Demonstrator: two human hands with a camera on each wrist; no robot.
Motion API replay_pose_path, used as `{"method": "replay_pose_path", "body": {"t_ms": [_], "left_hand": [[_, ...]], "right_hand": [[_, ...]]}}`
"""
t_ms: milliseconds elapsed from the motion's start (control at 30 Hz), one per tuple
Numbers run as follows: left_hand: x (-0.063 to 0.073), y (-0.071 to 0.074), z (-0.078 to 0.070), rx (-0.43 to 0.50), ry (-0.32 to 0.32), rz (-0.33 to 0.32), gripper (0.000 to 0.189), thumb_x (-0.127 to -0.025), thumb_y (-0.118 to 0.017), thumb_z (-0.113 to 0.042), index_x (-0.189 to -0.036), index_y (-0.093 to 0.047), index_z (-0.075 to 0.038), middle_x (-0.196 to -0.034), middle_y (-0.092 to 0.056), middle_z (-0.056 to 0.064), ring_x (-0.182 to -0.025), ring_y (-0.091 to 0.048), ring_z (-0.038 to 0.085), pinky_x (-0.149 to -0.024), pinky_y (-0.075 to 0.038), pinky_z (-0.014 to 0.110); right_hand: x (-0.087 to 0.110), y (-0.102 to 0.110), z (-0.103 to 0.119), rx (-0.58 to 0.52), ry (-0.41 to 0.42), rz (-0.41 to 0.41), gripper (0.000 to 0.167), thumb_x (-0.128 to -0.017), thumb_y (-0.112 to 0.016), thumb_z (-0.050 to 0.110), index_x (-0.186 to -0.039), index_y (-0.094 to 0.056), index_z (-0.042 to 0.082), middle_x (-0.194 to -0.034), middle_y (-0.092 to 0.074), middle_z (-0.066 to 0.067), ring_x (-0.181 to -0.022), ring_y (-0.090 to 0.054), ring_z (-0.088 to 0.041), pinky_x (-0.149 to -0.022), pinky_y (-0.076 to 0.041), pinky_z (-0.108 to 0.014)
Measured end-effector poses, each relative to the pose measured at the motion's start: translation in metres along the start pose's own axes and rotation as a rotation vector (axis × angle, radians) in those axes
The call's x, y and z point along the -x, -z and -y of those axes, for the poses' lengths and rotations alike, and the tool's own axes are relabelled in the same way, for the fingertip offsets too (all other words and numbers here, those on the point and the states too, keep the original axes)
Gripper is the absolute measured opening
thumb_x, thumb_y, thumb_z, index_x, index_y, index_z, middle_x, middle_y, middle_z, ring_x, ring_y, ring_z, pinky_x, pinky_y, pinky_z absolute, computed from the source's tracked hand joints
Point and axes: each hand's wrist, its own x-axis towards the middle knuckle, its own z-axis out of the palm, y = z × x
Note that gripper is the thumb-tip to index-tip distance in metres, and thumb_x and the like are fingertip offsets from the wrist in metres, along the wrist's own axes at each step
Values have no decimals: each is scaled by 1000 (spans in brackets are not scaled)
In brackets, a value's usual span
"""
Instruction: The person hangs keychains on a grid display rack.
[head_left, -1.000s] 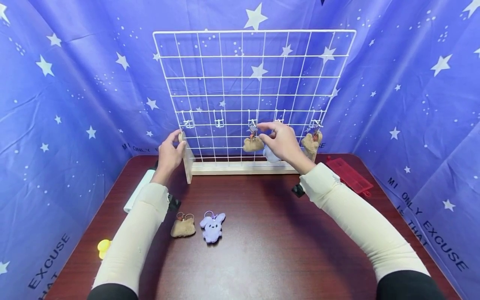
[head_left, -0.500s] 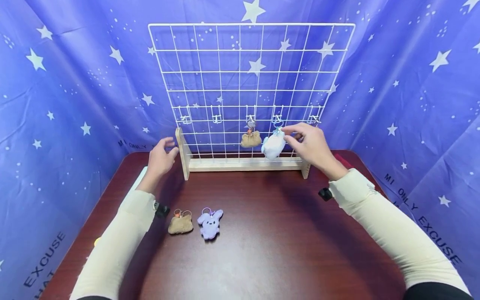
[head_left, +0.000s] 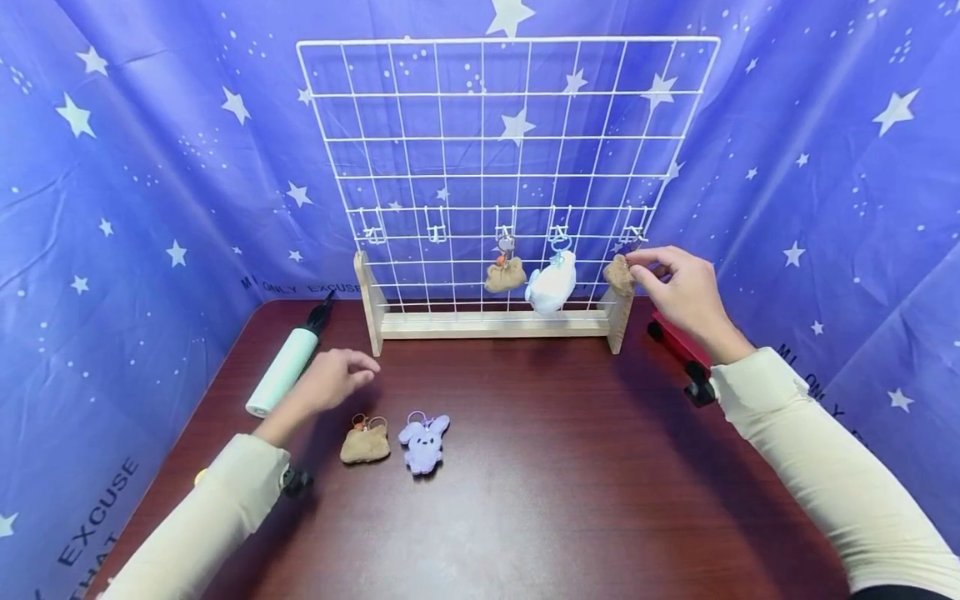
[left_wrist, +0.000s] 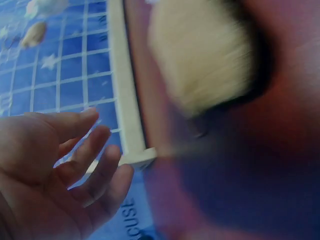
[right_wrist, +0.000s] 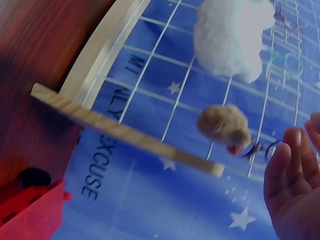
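A white wire grid rack [head_left: 450, 177] on a wooden stand carries a row of hooks. From them hang a brown plush keychain [head_left: 506, 275], a pale blue-white plush keychain [head_left: 552, 283] and another brown plush keychain [head_left: 619, 275] at the right end. My right hand [head_left: 686, 287] is beside that last one, fingertips near its ring [right_wrist: 272, 149]; contact is unclear. My left hand [head_left: 336, 379] hovers over the table with relaxed fingers, holding nothing. Below it lie a brown plush keychain [head_left: 365, 442], blurred in the left wrist view, and a purple rabbit plush keychain [head_left: 424, 444].
A pale green roll [head_left: 281, 372] with a black handle lies at the table's left. Beyond the right wooden foot [right_wrist: 125, 131] sits a red plastic piece [head_left: 678, 340], partly behind my right arm. Starry blue curtains [head_left: 150, 167] surround the dark red table [head_left: 525, 467].
My left hand has left the rack's left post and moved down toward the table. My right hand has shifted right, from the middle keychains to the right-end one.
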Motion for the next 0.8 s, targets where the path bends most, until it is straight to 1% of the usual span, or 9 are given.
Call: {"method": "replay_pose_path", "body": {"t_ms": [133,200,300,400,500,567,633,700,800], "left_hand": [[13,-15,1,-41,-96,122,20,-91,-72,-8,-110,-78,-9,-107,-76,11,-104,-71,32,-93,-55,50],[19,-20,4,-49,-126,184,23,-91,-72,-6,-114,-78,-9,-109,-74,9,-105,-70,29,-93,-55,47],[24,-26,8,-58,-165,236,28,-90,-72,-3,-117,-77,-11,-108,-73,5,-101,-68,22,-88,-56,40],[27,-27,10,-66,-190,243,30,-90,-71,0,-118,-77,-10,-106,-72,4,-98,-67,18,-84,-55,36],[30,-27,9,-82,-203,249,33,-89,-71,1,-120,-76,-9,-106,-72,4,-97,-67,18,-82,-55,35],[32,-26,8,-95,-208,254,35,-89,-71,1,-122,-75,-9,-106,-72,5,-96,-67,18,-81,-55,34],[34,-26,7,-102,-215,255,36,-88,-72,1,-122,-74,-8,-105,-71,5,-96,-66,18,-80,-54,33],[35,-26,7,-109,-236,246,36,-87,-73,0,-122,-75,-9,-104,-71,4,-95,-66,17,-80,-55,33],[35,-28,7,-121,-281,222,34,-85,-76,-1,-118,-77,-11,-100,-71,2,-92,-66,16,-79,-56,32]], "right_hand": [[4,5,-13,12,-75,1,21,-96,-68,23,-112,-79,13,-108,-77,-12,-71,-49,22,-63,-39,-6],[5,5,-19,23,-118,0,22,-97,-67,25,-112,-78,13,-105,-76,-14,-70,-48,22,-65,-39,-10],[6,1,-32,31,-177,1,23,-97,-66,24,-113,-76,10,-100,-76,-15,-69,-46,22,-68,-39,-15],[4,-3,-43,5,-227,34,30,-97,-66,22,-123,-70,7,-107,-75,-17,-71,-46,21,-67,-40,-13],[1,-6,-48,-45,-275,132,46,-100,-63,19,-144,-55,7,-127,-69,-21,-91,-65,-1,-62,-43,-9],[-1,-7,-51,-76,-295,210,57,-103,-59,20,-155,-40,9,-138,-63,-23,-101,-67,-18,-61,-48,-11],[-5,-10,-53,-93,-303,267,63,-104,-56,19,-161,-30,13,-144,-58,-24,-102,-68,-30,-61,-53,-15],[-8,-12,-55,-99,-301,301,65,-105,-54,20,-163,-24,17,-146,-55,-25,-88,-70,-20,-60,-55,-20],[-11,-15,-58,-73,-297,323,65,-105,-52,19,-164,-23,21,-144,-56,-28,-68,-67,-9,-59,-56,-22]]}}
